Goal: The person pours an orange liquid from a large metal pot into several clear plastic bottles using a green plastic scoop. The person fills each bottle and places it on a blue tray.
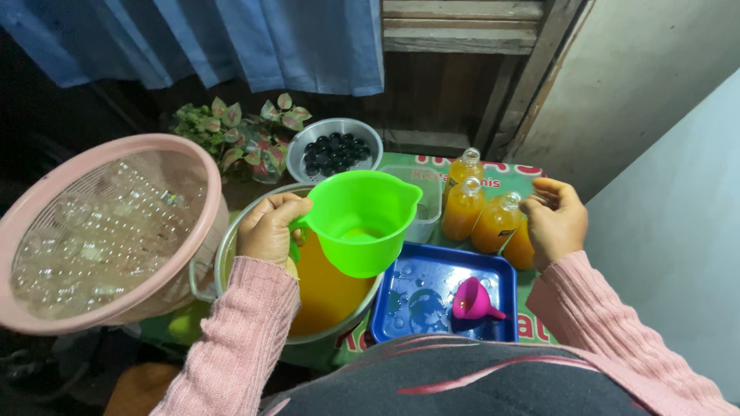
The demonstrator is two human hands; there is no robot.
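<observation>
My left hand [270, 227] grips the handle of a bright green plastic jug [362, 219], held over a large metal pot [231, 239] of orange liquid [327, 289]. A little orange liquid shows in the jug's bottom. My right hand [556, 219] rests its fingers on one of several small bottles of orange juice [493, 222] standing at the back right. A pink funnel [474, 300] lies on its side in a wet blue tray [443, 266] between my hands.
A pink basket [108, 231] full of clear empty bottles sits at the left. Behind are a metal bowl of dark caps [334, 149], a leafy plant [235, 135], a clear tub [424, 202], a blue curtain and a wooden frame.
</observation>
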